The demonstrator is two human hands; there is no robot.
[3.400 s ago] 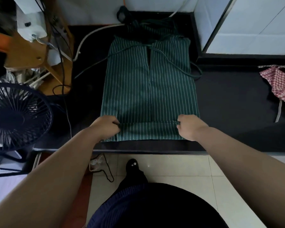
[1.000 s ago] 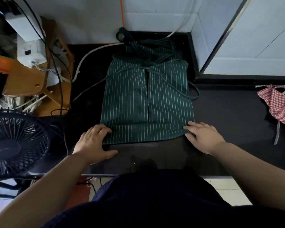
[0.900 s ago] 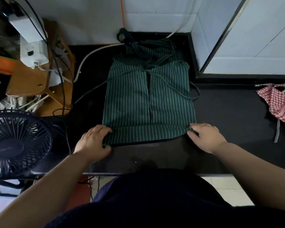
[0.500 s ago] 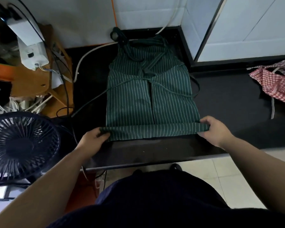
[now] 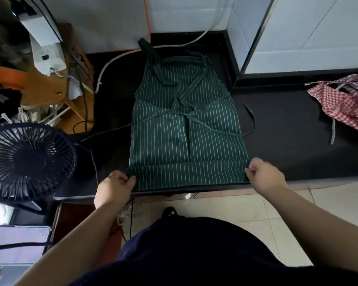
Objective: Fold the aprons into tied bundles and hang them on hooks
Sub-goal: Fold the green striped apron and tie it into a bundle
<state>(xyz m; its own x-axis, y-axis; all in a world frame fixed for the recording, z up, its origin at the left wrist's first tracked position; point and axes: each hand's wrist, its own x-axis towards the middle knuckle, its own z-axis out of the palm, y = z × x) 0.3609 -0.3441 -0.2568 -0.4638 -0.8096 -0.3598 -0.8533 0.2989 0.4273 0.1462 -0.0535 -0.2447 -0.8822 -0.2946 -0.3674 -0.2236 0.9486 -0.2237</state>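
Pinching green apron (image 5: 186, 139) hem: left hand (image 5: 114, 185), right hand (image 5: 265, 174).

The left arm (image 5: 70, 234) and right arm (image 5: 318, 219) reach forward. The left grip (image 5: 114, 185) pinches the green striped apron (image 5: 184, 141) at its near left corner, the right grip (image 5: 265, 174) at its near right corner.

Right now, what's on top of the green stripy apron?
Its own thin ties cross over the green striped apron. The left hand and right hand pinch its folded near edge. Whatever lies beneath that fold is covered.
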